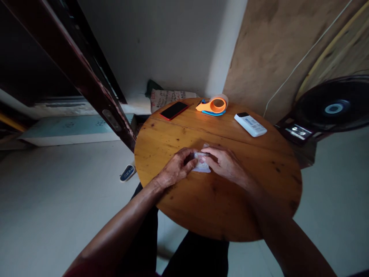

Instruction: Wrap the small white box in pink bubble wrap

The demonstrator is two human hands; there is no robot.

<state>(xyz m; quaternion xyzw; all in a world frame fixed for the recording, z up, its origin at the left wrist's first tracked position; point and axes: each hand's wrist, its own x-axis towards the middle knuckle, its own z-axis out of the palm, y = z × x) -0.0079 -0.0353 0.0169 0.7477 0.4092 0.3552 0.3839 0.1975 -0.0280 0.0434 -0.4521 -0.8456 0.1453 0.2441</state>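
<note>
Both my hands rest near the middle of a round wooden table [216, 207]. Between them lies a small pale folded packet or slip of paper [201, 166] with faint pink print. My left hand [175, 169] has its fingers curled and pinches the packet's left edge. The fingers of my right hand [225, 161] are closed on the packet's top and right side. What the packet is I cannot tell in this dim light.
At the table's far edge lie a red-rimmed phone [174, 110], an orange tape dispenser [215, 105] and a white remote control [250, 124]. A black fan [334, 107] stands at the right, a dark slanted beam [86, 77] at the left, newspaper [165, 98] behind.
</note>
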